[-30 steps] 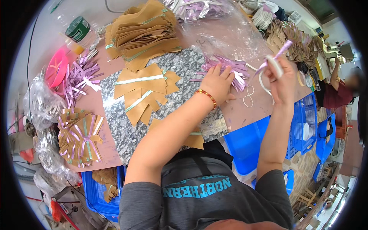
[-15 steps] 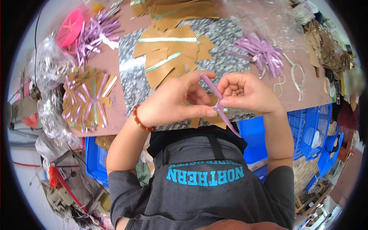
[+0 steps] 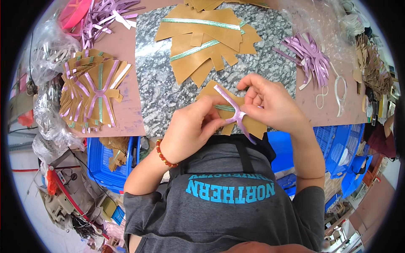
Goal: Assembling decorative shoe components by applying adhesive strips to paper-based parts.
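Note:
Over a tan cut piece (image 3: 254, 125) with a green glittery band, at the table's front edge, lies a pair of purple strips (image 3: 231, 100) meeting in an X shape. My left hand (image 3: 192, 124) pinches the left side of the strips' crossing between thumb and fingers, its wrist wearing a red bead bracelet. From the right, my right hand (image 3: 272, 103) has its thumb and index finger closed on the crossing's other side, the remaining fingers curled. Part of the tan piece is hidden behind my hands. Beyond them, more tan pieces (image 3: 202, 31) with green bands overlap on the speckled grey slab (image 3: 152, 71).
A fanned stack of tan pieces with purple strips (image 3: 90, 95) sits left. Loose purple strips lie in a heap (image 3: 310, 57) at right and another bunch (image 3: 105, 17) far left, by a pink basket (image 3: 74, 14). White cord loops (image 3: 338, 95) rest at right. Blue crates (image 3: 95, 162) stand below the table.
The purple strips have come down onto the tan piece. My left hand has moved left and lower, and its raised fingers have curled in. The view has shifted slightly.

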`<action>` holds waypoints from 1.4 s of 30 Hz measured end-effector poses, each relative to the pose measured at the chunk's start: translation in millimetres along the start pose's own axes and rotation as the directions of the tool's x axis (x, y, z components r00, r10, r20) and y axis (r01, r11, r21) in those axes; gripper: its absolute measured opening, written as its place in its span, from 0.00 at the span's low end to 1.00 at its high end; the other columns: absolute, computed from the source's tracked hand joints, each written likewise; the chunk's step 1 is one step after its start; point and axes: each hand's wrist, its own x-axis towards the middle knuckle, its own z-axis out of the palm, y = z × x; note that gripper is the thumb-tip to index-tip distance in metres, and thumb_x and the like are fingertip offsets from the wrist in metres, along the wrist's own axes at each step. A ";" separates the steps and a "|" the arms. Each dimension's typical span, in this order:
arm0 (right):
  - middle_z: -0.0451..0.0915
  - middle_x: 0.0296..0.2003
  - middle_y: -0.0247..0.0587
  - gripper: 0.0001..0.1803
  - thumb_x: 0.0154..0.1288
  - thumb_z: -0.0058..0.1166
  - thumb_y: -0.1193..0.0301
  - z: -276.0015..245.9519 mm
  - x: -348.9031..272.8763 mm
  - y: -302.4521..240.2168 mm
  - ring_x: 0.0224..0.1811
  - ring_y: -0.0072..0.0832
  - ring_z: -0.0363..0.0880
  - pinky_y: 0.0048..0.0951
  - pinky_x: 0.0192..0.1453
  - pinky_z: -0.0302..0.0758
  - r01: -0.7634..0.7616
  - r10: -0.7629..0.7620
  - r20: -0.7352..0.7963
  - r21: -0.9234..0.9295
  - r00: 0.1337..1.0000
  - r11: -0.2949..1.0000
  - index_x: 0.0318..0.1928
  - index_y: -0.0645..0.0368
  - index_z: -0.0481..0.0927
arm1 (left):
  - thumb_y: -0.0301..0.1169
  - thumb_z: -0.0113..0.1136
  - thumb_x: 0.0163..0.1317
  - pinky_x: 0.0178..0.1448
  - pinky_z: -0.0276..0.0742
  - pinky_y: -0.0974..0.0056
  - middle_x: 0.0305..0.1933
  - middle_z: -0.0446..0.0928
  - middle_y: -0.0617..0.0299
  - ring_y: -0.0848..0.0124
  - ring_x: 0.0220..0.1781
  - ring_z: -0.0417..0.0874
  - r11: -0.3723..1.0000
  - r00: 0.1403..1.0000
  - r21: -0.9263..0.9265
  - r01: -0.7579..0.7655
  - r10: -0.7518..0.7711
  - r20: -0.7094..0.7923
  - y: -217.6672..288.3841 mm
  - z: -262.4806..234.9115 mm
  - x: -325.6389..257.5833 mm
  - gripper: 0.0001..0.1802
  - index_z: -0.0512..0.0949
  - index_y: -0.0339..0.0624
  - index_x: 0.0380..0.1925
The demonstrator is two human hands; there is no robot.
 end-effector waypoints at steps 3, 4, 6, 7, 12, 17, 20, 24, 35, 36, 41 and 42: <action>0.82 0.27 0.38 0.17 0.58 0.62 0.77 3.4 -1.2 -2.4 0.26 0.21 0.80 0.25 0.30 0.73 0.050 -0.055 -0.061 -0.077 0.997 0.996 0.48 0.64 0.75 | 0.21 0.69 0.59 0.36 0.80 0.70 0.31 0.82 0.61 0.75 0.31 0.85 0.954 0.982 0.267 -0.135 0.165 -0.091 -8.4 3.3 1.8 0.15 0.79 0.39 0.45; 0.82 0.27 0.38 0.17 0.58 0.62 0.77 4.5 -2.0 -2.8 0.27 0.22 0.81 0.25 0.31 0.75 0.056 -0.064 -0.080 -0.090 0.995 0.994 0.48 0.64 0.75 | 0.21 0.68 0.58 0.36 0.79 0.65 0.31 0.81 0.58 0.66 0.32 0.84 0.956 0.980 0.254 -0.145 0.174 -0.094 -9.7 3.7 2.9 0.12 0.80 0.40 0.42; 0.81 0.28 0.34 0.17 0.58 0.63 0.79 8.6 -4.1 -0.2 0.29 0.17 0.79 0.22 0.33 0.74 0.061 -0.067 -0.113 -0.055 0.991 0.997 0.48 0.63 0.76 | 0.22 0.67 0.57 0.36 0.79 0.59 0.31 0.80 0.55 0.57 0.33 0.83 0.958 0.979 0.243 -0.154 0.182 -0.096 -10.0 3.3 3.6 0.09 0.80 0.41 0.38; 0.80 0.29 0.30 0.17 0.59 0.64 0.80 10.6 -4.9 1.4 0.31 0.13 0.77 0.19 0.35 0.74 0.068 -0.070 -0.146 -0.021 0.987 0.997 0.49 0.62 0.76 | 0.22 0.66 0.57 0.37 0.79 0.60 0.31 0.80 0.55 0.58 0.33 0.83 0.960 0.980 0.239 -0.148 0.174 -0.091 -9.6 2.7 3.5 0.08 0.81 0.41 0.37; 0.82 0.31 0.34 0.15 0.59 0.64 0.79 14.3 -8.9 7.6 0.34 0.18 0.80 0.21 0.39 0.78 0.163 -0.165 -0.210 -0.023 0.964 0.986 0.47 0.62 0.77 | 0.22 0.66 0.58 0.37 0.79 0.60 0.32 0.80 0.55 0.58 0.34 0.83 0.960 0.979 0.221 -0.171 0.190 -0.071 -10.7 1.5 4.3 0.06 0.81 0.40 0.36; 0.83 0.33 0.36 0.13 0.59 0.64 0.78 15.7 -19.1 15.9 0.34 0.21 0.82 0.23 0.40 0.80 0.242 -0.217 -0.290 0.055 0.932 0.969 0.44 0.62 0.77 | 0.23 0.66 0.58 0.38 0.79 0.59 0.32 0.80 0.56 0.58 0.35 0.83 0.958 0.977 0.210 -0.197 0.210 -0.043 -11.4 -1.1 5.0 0.07 0.81 0.41 0.37; 0.83 0.33 0.38 0.12 0.59 0.64 0.79 16.9 -21.7 17.6 0.34 0.22 0.83 0.24 0.40 0.80 0.244 -0.235 -0.317 -0.009 0.919 0.970 0.43 0.62 0.78 | 0.24 0.66 0.58 0.38 0.79 0.59 0.32 0.80 0.56 0.58 0.34 0.83 0.945 0.967 0.225 -0.238 0.252 -0.037 -11.4 -1.0 6.9 0.07 0.82 0.41 0.37; 0.83 0.33 0.39 0.12 0.59 0.64 0.78 22.0 -12.5 16.1 0.35 0.22 0.84 0.25 0.40 0.80 0.185 -0.191 -0.355 -0.051 0.915 0.981 0.43 0.62 0.78 | 0.23 0.70 0.56 0.36 0.78 0.65 0.30 0.81 0.59 0.65 0.32 0.84 0.938 0.970 0.264 -0.225 0.242 -0.031 -10.0 -2.0 7.4 0.08 0.85 0.41 0.37; 0.82 0.34 0.33 0.14 0.57 0.68 0.78 22.2 -10.2 13.5 0.37 0.17 0.82 0.20 0.40 0.79 0.117 -0.148 -0.340 -0.109 0.929 0.987 0.42 0.63 0.79 | 0.21 0.69 0.56 0.35 0.79 0.65 0.32 0.81 0.59 0.67 0.31 0.84 0.950 0.981 0.251 -0.188 0.195 -0.003 -8.7 -3.6 7.3 0.08 0.85 0.41 0.36; 0.82 0.33 0.33 0.14 0.57 0.68 0.78 22.3 -10.2 14.7 0.36 0.17 0.82 0.20 0.39 0.79 0.123 -0.151 -0.340 -0.104 0.928 0.987 0.42 0.63 0.79 | 0.21 0.69 0.56 0.35 0.79 0.65 0.32 0.81 0.59 0.67 0.31 0.84 0.950 0.981 0.251 -0.188 0.195 -0.002 -8.1 -3.8 7.5 0.08 0.85 0.41 0.36; 0.82 0.33 0.33 0.13 0.57 0.68 0.78 22.4 -9.4 13.5 0.36 0.17 0.82 0.21 0.39 0.79 0.125 -0.161 -0.343 -0.126 0.926 0.984 0.42 0.63 0.79 | 0.20 0.68 0.55 0.35 0.79 0.65 0.32 0.81 0.58 0.66 0.31 0.84 0.943 0.980 0.269 -0.195 0.199 0.012 -7.9 -4.0 8.4 0.09 0.85 0.41 0.37; 0.82 0.33 0.34 0.13 0.57 0.68 0.78 22.3 -9.3 13.0 0.36 0.17 0.82 0.21 0.38 0.79 0.123 -0.159 -0.339 -0.126 0.927 0.984 0.41 0.63 0.79 | 0.20 0.68 0.55 0.35 0.79 0.65 0.32 0.81 0.58 0.66 0.31 0.84 0.943 0.980 0.270 -0.195 0.200 0.012 -8.2 -3.8 8.5 0.09 0.85 0.41 0.37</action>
